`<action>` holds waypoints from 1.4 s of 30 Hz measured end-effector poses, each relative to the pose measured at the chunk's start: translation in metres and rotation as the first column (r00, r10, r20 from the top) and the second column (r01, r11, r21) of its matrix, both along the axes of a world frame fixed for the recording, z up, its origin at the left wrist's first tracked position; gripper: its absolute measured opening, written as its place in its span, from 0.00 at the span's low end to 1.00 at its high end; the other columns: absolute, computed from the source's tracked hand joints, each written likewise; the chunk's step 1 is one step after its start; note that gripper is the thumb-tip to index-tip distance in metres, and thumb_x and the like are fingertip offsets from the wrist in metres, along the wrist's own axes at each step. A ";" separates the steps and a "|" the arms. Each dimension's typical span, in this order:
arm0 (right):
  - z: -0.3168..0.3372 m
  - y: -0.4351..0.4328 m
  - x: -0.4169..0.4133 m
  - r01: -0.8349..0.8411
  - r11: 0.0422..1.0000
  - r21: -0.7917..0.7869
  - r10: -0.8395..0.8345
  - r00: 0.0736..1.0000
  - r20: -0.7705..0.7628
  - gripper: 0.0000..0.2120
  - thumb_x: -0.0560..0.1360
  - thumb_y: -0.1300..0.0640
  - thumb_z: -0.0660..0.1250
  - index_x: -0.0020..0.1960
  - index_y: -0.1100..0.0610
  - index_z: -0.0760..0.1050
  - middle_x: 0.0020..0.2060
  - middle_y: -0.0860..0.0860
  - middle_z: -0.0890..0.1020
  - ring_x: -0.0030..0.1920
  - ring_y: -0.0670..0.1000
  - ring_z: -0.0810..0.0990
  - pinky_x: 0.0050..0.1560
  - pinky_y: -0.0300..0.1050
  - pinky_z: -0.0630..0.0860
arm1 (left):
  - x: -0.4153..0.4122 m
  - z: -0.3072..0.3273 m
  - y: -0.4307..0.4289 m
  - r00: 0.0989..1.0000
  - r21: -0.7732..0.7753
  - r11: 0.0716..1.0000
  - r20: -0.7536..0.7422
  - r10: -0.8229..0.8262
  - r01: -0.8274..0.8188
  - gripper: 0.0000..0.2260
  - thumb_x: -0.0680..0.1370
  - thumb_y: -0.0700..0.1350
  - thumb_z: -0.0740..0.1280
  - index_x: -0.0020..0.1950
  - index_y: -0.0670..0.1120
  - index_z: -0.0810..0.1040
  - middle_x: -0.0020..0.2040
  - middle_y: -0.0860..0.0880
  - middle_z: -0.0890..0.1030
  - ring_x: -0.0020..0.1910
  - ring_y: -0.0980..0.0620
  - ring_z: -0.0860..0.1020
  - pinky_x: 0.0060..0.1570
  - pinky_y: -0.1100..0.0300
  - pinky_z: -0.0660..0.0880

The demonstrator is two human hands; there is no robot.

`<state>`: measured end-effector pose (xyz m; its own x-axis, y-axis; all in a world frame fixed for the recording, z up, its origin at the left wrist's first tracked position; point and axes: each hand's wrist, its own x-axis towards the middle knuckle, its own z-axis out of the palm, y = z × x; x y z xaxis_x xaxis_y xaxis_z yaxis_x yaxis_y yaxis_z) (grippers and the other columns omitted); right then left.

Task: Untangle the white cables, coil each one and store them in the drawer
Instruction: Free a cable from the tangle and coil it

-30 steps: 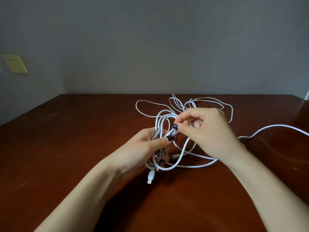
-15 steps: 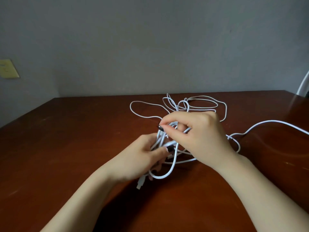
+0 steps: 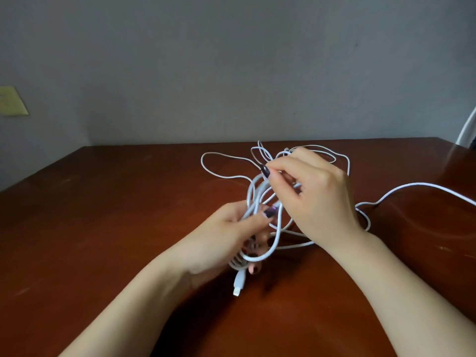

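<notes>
Both hands (image 3: pixel 226 240) curled round cables (image 3: pixel 260 199).

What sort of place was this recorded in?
Probably a plain indoor room, home or office: a dark wooden table against a bare grey wall, with a yellowish wall plate at far left. Tangled white cables lie on it.

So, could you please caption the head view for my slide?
Left hand grips tangled white cables; right hand pinches a loop above the table.
</notes>
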<state>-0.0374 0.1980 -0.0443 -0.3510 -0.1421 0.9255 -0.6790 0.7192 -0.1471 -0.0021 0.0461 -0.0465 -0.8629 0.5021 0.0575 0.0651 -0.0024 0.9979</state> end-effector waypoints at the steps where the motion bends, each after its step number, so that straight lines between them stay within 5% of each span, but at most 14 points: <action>1: 0.000 0.000 0.000 -0.014 1.000 -0.015 0.014 1.000 0.005 0.10 0.75 0.57 0.63 0.43 0.58 0.81 0.35 0.50 0.77 0.31 0.51 0.74 0.30 0.47 0.73 | -0.001 0.002 -0.001 0.999 0.073 0.997 0.029 0.028 -0.030 0.07 0.80 0.38 0.58 0.42 0.40 0.69 0.28 0.49 0.70 0.23 0.55 0.69 0.24 0.63 0.70; 5: 0.003 0.001 0.001 -0.077 0.990 -0.119 0.086 0.994 0.072 0.10 0.76 0.55 0.63 0.45 0.59 0.81 0.38 0.48 0.76 0.31 0.48 0.73 0.33 0.37 0.69 | -0.012 0.006 -0.008 0.974 0.274 0.938 0.139 0.180 -0.212 0.08 0.81 0.38 0.56 0.43 0.40 0.69 0.27 0.50 0.68 0.22 0.56 0.67 0.21 0.66 0.67; 8: 0.005 0.006 0.000 -0.080 0.976 -0.203 0.120 0.974 0.193 0.17 0.77 0.49 0.59 0.42 0.60 0.81 0.28 0.48 0.74 0.28 0.50 0.70 0.29 0.39 0.65 | -0.025 0.005 -0.021 0.937 0.339 0.874 0.143 0.318 -0.348 0.09 0.82 0.39 0.55 0.42 0.42 0.69 0.25 0.52 0.69 0.22 0.57 0.68 0.21 0.67 0.67; 14: -0.002 0.019 -0.007 -0.121 0.993 -0.001 0.104 0.844 0.526 0.14 0.70 0.39 0.66 0.37 0.49 0.81 0.23 0.47 0.75 0.25 0.48 0.69 0.29 0.43 0.66 | -0.037 0.006 -0.040 0.938 0.473 0.809 0.172 0.302 -0.348 0.09 0.82 0.39 0.53 0.43 0.44 0.67 0.24 0.54 0.66 0.21 0.59 0.65 0.21 0.70 0.63; 18: 0.010 0.032 -0.004 -0.135 0.987 -0.086 0.158 0.739 0.655 0.03 0.67 0.48 0.73 0.36 0.45 0.81 0.23 0.52 0.73 0.25 0.44 0.66 0.30 0.38 0.65 | -0.039 0.010 -0.052 0.947 0.549 0.771 0.193 0.257 -0.321 0.10 0.82 0.39 0.52 0.43 0.44 0.67 0.24 0.54 0.64 0.20 0.59 0.63 0.20 0.70 0.63; 21: 0.007 0.044 -0.006 -0.082 0.987 -0.138 0.157 0.673 0.723 0.02 0.68 0.53 0.73 0.38 0.47 0.82 0.30 0.60 0.79 0.28 0.54 0.72 0.35 0.42 0.69 | -0.036 0.010 -0.050 0.955 0.523 0.799 0.195 0.226 -0.296 0.09 0.82 0.39 0.52 0.43 0.43 0.67 0.25 0.54 0.65 0.21 0.59 0.64 0.20 0.70 0.64; 25: -0.006 0.055 0.006 0.060 0.998 -0.011 -0.030 0.639 0.769 0.10 0.74 0.59 0.67 0.37 0.48 0.81 0.27 0.46 0.76 0.28 0.50 0.71 0.32 0.42 0.67 | -0.030 0.016 -0.056 0.950 0.546 0.782 0.248 0.192 -0.301 0.09 0.82 0.40 0.52 0.43 0.44 0.67 0.25 0.54 0.64 0.21 0.59 0.64 0.20 0.70 0.63; 29: 0.014 0.055 0.015 0.283 0.952 0.116 -0.280 0.652 0.705 0.13 0.77 0.52 0.64 0.35 0.52 0.80 0.25 0.46 0.77 0.27 0.48 0.71 0.31 0.42 0.66 | -0.013 0.025 -0.062 0.962 0.422 0.870 0.200 0.185 -0.255 0.07 0.82 0.39 0.53 0.45 0.43 0.67 0.27 0.52 0.65 0.22 0.58 0.64 0.21 0.69 0.62; 32: 0.046 0.039 0.009 0.271 0.898 -0.347 0.020 0.762 0.648 0.16 0.79 0.56 0.63 0.34 0.59 0.79 0.24 0.49 0.78 0.20 0.42 0.74 0.26 0.34 0.71 | 0.004 0.037 -0.060 0.974 0.348 0.912 0.129 0.185 -0.219 0.08 0.82 0.39 0.53 0.43 0.43 0.67 0.27 0.52 0.65 0.22 0.58 0.64 0.20 0.68 0.63; 35: 0.086 0.018 0.015 0.052 0.737 -0.674 0.374 0.800 0.470 0.11 0.79 0.60 0.63 0.39 0.62 0.77 0.34 0.55 0.80 0.30 0.47 0.81 0.36 0.35 0.78 | 0.017 0.052 -0.059 0.981 0.383 0.904 0.062 0.183 -0.192 0.08 0.81 0.40 0.53 0.43 0.43 0.67 0.27 0.52 0.63 0.22 0.58 0.63 0.19 0.67 0.63; 39: 0.125 0.006 0.028 -0.182 0.924 -0.336 0.230 0.967 0.109 0.07 0.78 0.57 0.65 0.46 0.56 0.81 0.46 0.45 0.81 0.48 0.40 0.78 0.53 0.33 0.70 | 0.025 0.061 -0.064 0.973 0.392 0.894 0.014 0.231 -0.218 0.08 0.81 0.39 0.54 0.43 0.43 0.67 0.28 0.52 0.63 0.22 0.58 0.64 0.19 0.66 0.63; 42: 0.130 0.014 0.031 -0.042 0.998 0.051 0.052 0.976 -0.213 0.10 0.76 0.54 0.63 0.47 0.57 0.81 0.56 0.49 0.80 0.59 0.48 0.76 0.61 0.42 0.64 | 0.026 0.052 -0.069 0.954 0.303 0.910 -0.011 0.299 -0.282 0.09 0.82 0.39 0.54 0.42 0.43 0.66 0.27 0.51 0.65 0.22 0.57 0.65 0.21 0.66 0.63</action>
